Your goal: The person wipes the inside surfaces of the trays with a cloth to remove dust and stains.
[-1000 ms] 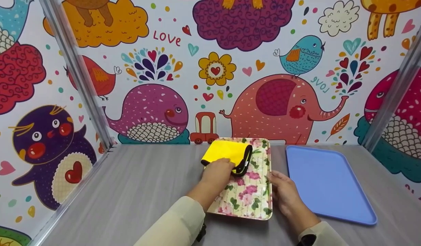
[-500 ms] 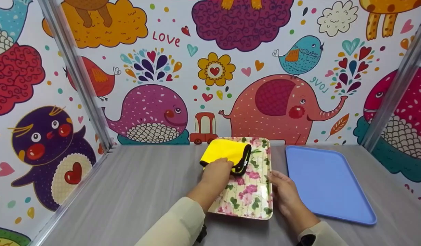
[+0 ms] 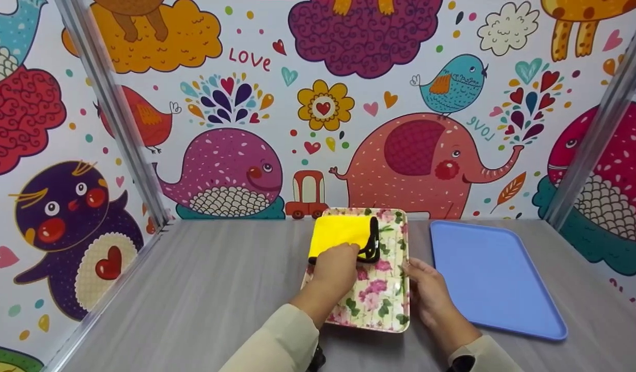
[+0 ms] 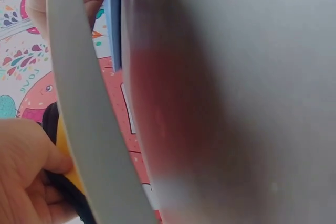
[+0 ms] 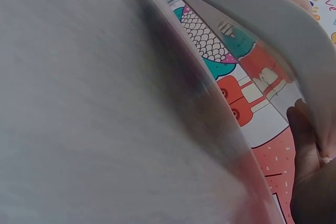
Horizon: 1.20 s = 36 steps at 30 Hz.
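Head view: grey wood-grain table (image 3: 219, 289) inside a booth. Back wall (image 3: 318, 62) beyond the floral tray carries cartoon prints (whale, car, elephant, LOVE lettering); printed side walls stand to the tray's left and right, with a metal post (image 3: 117, 113) at each back corner. Blue tray (image 3: 496, 274) lies flat on the table to the right of the floral tray, apart from it.

Floral tray (image 3: 372, 297) is raised from the table, at least in part; wrist views show its pale edge with a gap beneath. Folded yellow cloth (image 3: 341, 232), black-edged, rests against its far left portion and overhangs the left rim. Left hand (image 3: 334, 273) grips the cloth's near side, fingers bent. Right hand (image 3: 427, 289) grips the tray's right rim.

Obstructions: cloth and left hand cover the tray's left half in part; its rim hides some right-hand fingers.
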Each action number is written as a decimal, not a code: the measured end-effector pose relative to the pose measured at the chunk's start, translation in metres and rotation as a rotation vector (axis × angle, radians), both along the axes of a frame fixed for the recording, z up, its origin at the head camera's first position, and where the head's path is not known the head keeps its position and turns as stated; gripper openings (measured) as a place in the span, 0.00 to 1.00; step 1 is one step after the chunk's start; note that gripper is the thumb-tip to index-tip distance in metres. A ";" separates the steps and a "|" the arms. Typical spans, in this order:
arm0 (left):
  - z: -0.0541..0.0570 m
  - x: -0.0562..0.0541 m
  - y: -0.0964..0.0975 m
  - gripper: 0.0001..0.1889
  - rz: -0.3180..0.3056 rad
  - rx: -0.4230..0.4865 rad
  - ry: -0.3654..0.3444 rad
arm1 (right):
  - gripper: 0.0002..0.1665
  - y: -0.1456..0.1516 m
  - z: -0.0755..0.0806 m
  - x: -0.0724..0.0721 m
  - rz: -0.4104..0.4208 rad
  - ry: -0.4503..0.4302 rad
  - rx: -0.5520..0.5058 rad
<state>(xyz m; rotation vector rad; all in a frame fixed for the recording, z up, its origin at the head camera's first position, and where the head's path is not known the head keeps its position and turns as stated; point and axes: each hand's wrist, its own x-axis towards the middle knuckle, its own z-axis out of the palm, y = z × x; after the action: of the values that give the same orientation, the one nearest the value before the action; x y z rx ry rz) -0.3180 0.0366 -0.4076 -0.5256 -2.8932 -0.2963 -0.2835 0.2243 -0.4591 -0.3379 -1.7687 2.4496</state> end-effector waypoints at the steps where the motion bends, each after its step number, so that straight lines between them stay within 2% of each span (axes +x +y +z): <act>1: -0.001 0.000 0.001 0.17 0.003 0.022 -0.004 | 0.20 0.000 0.000 0.000 -0.002 0.000 -0.001; 8: 0.002 0.002 0.005 0.19 0.043 0.217 -0.073 | 0.19 -0.001 0.000 0.000 -0.001 0.009 -0.009; 16: -0.001 0.007 0.013 0.20 0.070 0.315 -0.083 | 0.16 -0.002 0.000 0.000 0.008 0.011 -0.011; 21: 0.000 0.010 0.016 0.21 0.078 0.348 -0.086 | 0.17 0.000 0.001 0.000 0.006 0.014 -0.002; 25: -0.002 0.013 0.015 0.21 0.056 0.352 -0.065 | 0.18 -0.001 0.001 0.001 0.008 0.018 -0.002; 36: -0.007 0.020 0.016 0.19 -0.018 0.281 0.013 | 0.15 -0.001 0.000 0.000 0.016 0.010 0.009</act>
<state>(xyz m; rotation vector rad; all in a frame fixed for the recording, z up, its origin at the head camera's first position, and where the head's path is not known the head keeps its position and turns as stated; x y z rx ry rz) -0.2985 0.0528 -0.4144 -0.5003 -2.7689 -0.6857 -0.2832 0.2231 -0.4591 -0.3111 -1.7852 2.4483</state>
